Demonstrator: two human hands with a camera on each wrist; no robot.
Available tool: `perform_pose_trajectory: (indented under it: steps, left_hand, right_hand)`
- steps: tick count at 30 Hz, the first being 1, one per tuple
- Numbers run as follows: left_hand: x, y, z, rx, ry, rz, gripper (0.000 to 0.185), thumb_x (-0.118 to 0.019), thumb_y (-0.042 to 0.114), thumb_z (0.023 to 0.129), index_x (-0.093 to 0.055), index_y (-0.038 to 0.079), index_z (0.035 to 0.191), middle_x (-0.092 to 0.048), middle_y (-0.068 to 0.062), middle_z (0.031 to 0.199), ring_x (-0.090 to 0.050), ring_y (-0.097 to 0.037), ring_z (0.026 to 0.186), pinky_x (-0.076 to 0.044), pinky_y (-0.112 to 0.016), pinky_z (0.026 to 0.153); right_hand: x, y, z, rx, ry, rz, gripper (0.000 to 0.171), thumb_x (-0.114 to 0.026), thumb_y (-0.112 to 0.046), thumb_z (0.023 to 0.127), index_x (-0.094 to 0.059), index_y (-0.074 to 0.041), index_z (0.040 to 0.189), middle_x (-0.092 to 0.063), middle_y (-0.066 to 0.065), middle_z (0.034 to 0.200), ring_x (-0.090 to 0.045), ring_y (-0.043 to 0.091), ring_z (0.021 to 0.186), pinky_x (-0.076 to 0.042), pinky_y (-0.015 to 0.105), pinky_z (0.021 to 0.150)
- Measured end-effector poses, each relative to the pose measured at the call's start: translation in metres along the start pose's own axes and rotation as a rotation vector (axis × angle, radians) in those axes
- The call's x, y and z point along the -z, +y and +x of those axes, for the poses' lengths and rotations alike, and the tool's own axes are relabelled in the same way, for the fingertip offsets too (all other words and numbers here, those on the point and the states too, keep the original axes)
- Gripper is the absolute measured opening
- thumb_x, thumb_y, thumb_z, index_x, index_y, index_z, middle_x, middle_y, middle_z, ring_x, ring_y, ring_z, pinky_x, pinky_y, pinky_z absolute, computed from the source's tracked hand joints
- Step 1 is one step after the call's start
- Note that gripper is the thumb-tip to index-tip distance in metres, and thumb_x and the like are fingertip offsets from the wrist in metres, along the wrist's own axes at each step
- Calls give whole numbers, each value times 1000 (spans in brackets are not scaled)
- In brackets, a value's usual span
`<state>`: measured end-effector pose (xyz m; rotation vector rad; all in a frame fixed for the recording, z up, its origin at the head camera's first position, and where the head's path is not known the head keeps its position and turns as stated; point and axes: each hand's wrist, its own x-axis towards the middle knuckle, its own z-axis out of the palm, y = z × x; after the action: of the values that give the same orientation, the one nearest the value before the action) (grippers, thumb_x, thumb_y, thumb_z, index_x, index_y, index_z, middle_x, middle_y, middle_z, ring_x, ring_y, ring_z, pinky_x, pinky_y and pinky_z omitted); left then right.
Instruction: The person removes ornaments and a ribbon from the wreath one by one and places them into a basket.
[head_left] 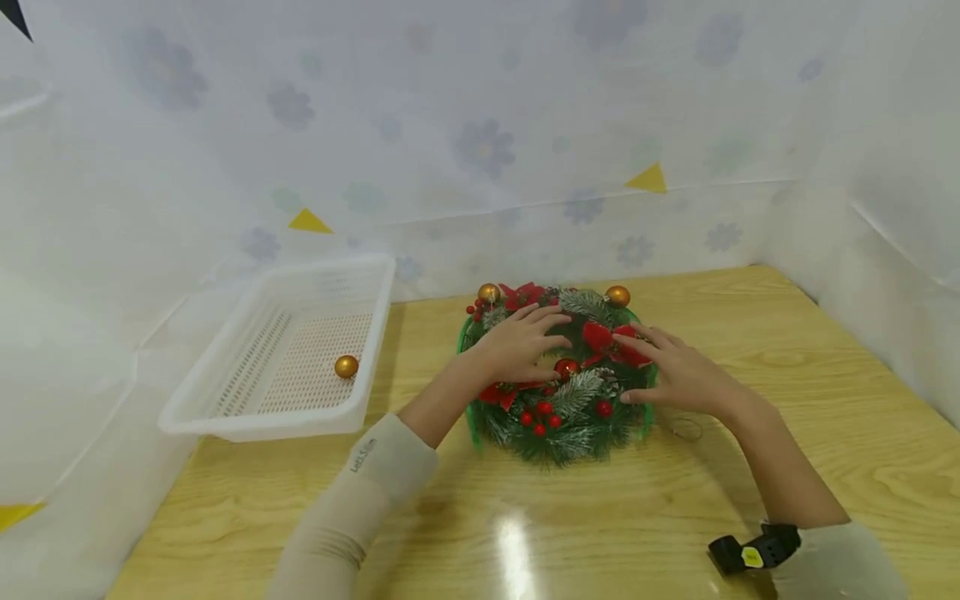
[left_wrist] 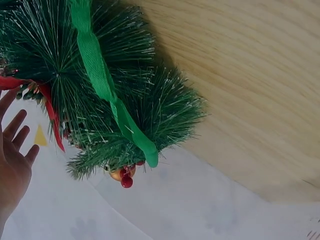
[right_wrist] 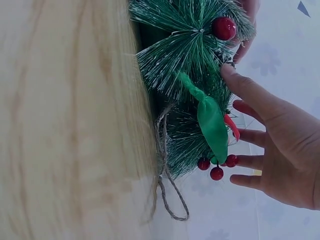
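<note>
Wreath (head_left: pixel 558 379) centre under left hand (head_left: pixel 517 343); twine loop (head_left: pixel 686 429) barely discernible.

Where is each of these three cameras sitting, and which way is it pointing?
Head: on the person's head, looking forward and down at the table, wreath and white basket; both forearms and hands show.
Left wrist: at the left hand, looking along it at the wreath's edge.
Right wrist: at the right hand, facing the wreath and its twine loop.
All three share the wreath.

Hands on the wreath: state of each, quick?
Left hand: open, fingers flat on the wreath.
Right hand: open, fingertips touching the wreath.
</note>
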<state>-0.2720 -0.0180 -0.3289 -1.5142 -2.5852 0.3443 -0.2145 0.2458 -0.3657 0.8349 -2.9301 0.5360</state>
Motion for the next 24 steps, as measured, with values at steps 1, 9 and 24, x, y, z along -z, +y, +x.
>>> perform_pose_trajectory:
  steps: [1,9,24]
  left_hand:
    - [0,1,1,-3,-9,5,49,-54,50,88,-53,24,129,-28,-6,146,-16,-24,136,-9,-38,111]
    - [-4,10,11,-24,-41,73,49,-56,49,87,-51,27,131,-25,-3,148,-11,-23,137,-6,-38,111]
    - [-10,16,13,-6,19,108,43,-57,46,88,-55,26,125,-31,-5,145,-17,-24,136,-11,-38,110]
  right_hand:
    - [0,0,0,1,2,1,85,-67,-51,77,-35,-8,141,-19,26,144,-22,54,123,-27,70,88]
    - [2,0,-2,-15,-6,9,85,-68,-50,77,-34,-8,141,-20,26,144,-20,54,124,-28,70,88]
    - [0,-3,-1,-24,-28,5,86,-65,-55,76,-34,-9,142,-20,25,144,-19,53,125,-28,71,87]
